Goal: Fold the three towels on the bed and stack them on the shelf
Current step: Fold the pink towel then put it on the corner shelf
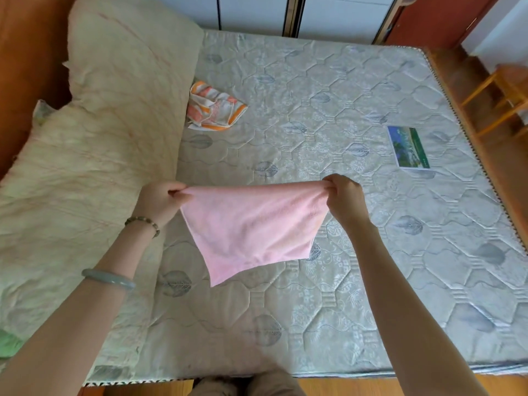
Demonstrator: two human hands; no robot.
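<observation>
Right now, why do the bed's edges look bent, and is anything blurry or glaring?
Head view: the wide-angle lens bows the mattress edges; light is soft and even, no glare, faint shadows; the pink towel, left hand and right hand look sharp.

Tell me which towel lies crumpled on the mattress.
The orange-and-white towel beside the cream quilt; the pink towel hangs between the left hand and right hand.

Arms outstretched, left hand (162, 200) and right hand (345, 199) pinch corners of the pink towel (251, 224).
</observation>
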